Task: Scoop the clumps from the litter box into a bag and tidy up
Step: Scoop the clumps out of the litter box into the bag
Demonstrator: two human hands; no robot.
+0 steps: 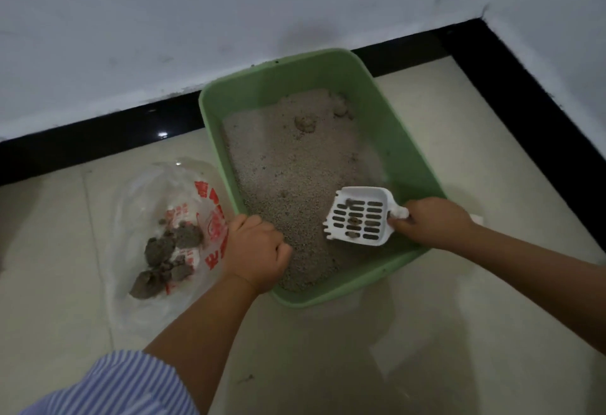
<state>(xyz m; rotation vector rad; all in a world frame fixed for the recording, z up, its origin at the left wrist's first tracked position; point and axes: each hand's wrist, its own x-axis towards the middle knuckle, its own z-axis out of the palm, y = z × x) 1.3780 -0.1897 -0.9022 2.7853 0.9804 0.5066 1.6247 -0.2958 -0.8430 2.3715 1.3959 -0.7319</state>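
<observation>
Green litter box [387,139] stands on the tiled floor [459,332], its far end close to the black skirting [98,132] under the grey wall [164,21]. It holds pale granular litter [288,168]; two raised lumps [305,124] sit in the litter near the far end.

Left hand [254,252]: grip clenched over the near left rim of the litter box, fingers curled round the edge, thumb on the inner side above the litter. A blue-and-white striped sleeve [131,385] shows on that arm at the lower edge of view.

Right hand [433,222]: grip grasping the handle of a white slotted scoop [359,216], at the near right part of the box. The scoop head lies over the litter, toothed edge pointing toward the left hand. Several small dark clumps [353,220] rest on its slotted floor. Whether the scoop touches the litter surface cannot be told.

Clear plastic bag [137,211] with red printing lies open on the floor just beside the left wall of the box. Inside it is a pile of dark grey waste clumps [164,257], some large, some small.

A small dark speck [246,378] lies on the floor near the left forearm
</observation>
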